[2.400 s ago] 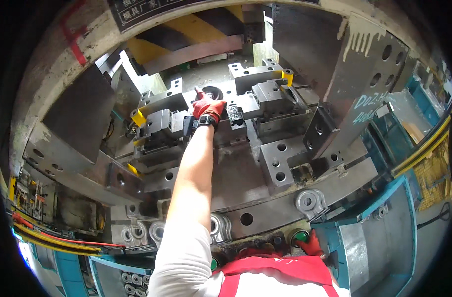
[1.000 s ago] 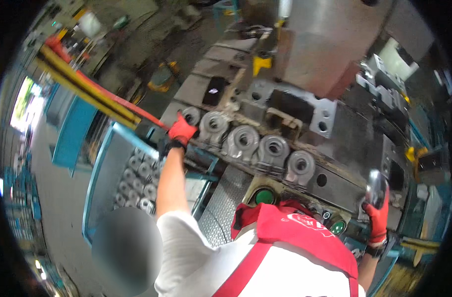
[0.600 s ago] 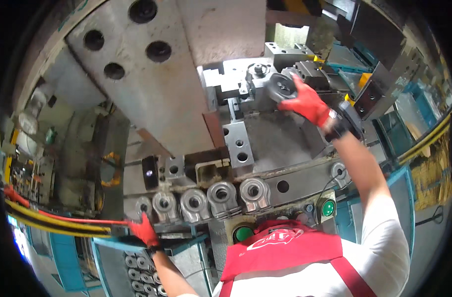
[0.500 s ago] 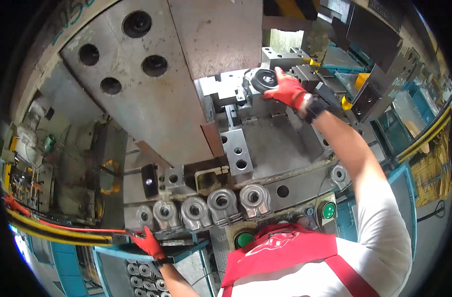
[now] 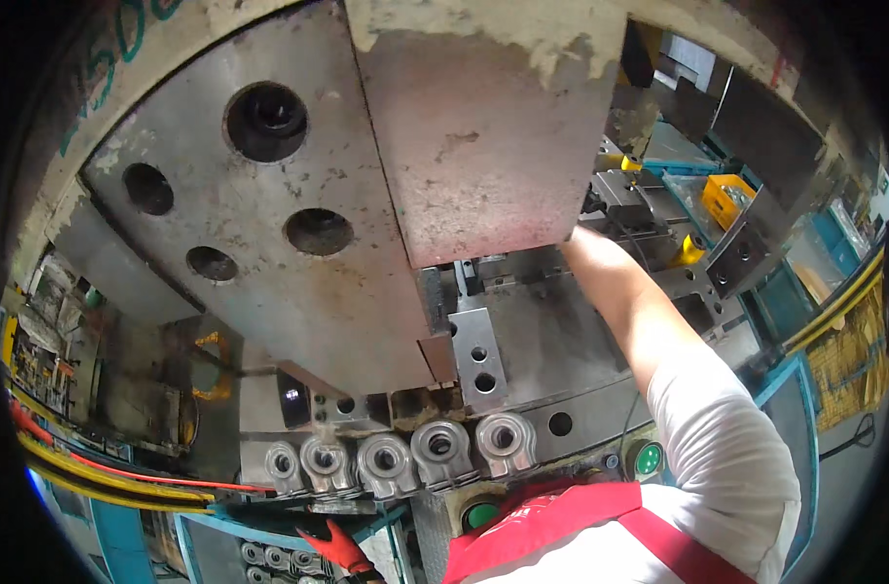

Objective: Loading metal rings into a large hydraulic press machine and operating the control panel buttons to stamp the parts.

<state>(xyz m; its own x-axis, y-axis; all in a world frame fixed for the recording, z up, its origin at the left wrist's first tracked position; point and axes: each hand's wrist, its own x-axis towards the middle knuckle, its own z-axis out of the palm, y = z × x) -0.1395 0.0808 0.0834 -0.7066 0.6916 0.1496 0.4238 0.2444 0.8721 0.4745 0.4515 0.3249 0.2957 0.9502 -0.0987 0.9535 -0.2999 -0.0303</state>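
My left hand (image 5: 334,547), in a red glove, hangs near the lower edge just above the blue rim (image 5: 245,529) of a bin. Its fingers are apart and nothing shows in them. Below and beside it, metal parts with round eyes (image 5: 279,559) lie in the bin. My right forearm (image 5: 615,297) reaches forward into the press, and the hand is hidden behind the big steel block (image 5: 483,146); what it touches cannot be seen. Several forged metal ring-ended parts (image 5: 439,448) stand in a row along the front ledge.
A steel die block with holes (image 5: 478,365) sits on the press bed (image 5: 556,336). Green push buttons (image 5: 647,457) are at the front. A yellow bin (image 5: 728,201) stands at the right, and a red and yellow hose (image 5: 123,482) runs along the left.
My right hand, earlier on a black round part in the press, has gone behind the steel block. My left hand has moved down and right from the row's left end. My view has shifted.
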